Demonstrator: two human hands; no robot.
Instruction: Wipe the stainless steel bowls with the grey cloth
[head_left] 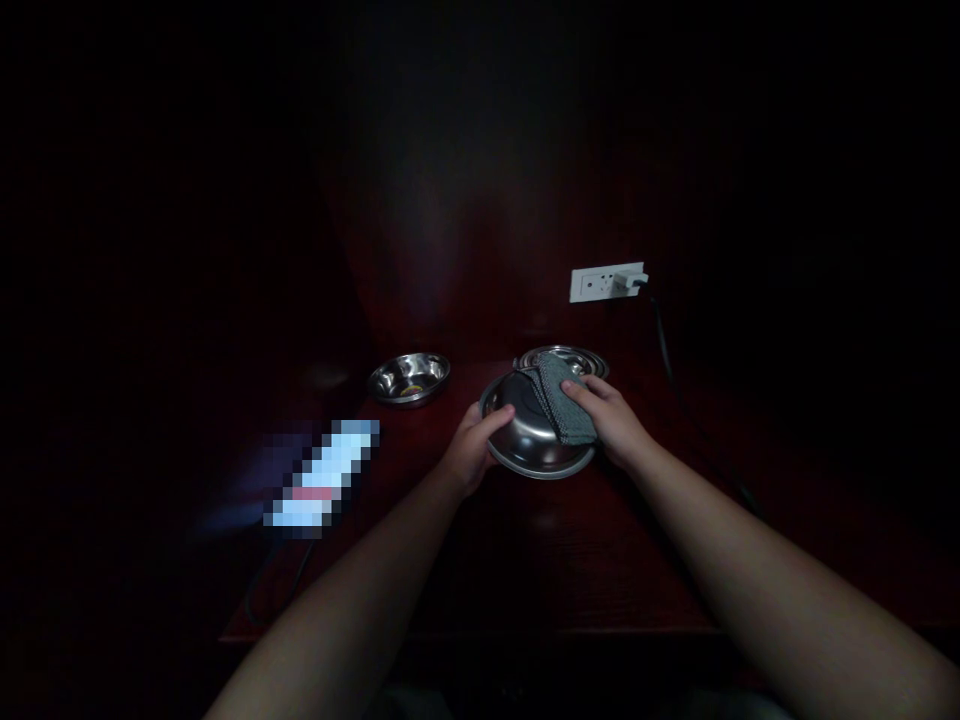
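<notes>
A steel bowl (529, 440) is tilted up off the dark red table, its outer side facing me. My left hand (474, 448) grips its left rim, thumb on the metal. My right hand (609, 417) presses a folded grey cloth (561, 400) against the bowl's upper right side. Behind this bowl lies another steel dish (571, 357), mostly hidden.
A second steel bowl (409, 377) sits upright at the back left. A lit, blurred flat object (324, 477) lies at the left. A white wall socket (606, 282) holds a plug, its dark cable (663, 340) running down to the table's right. The table's front edge (450, 632) is near me.
</notes>
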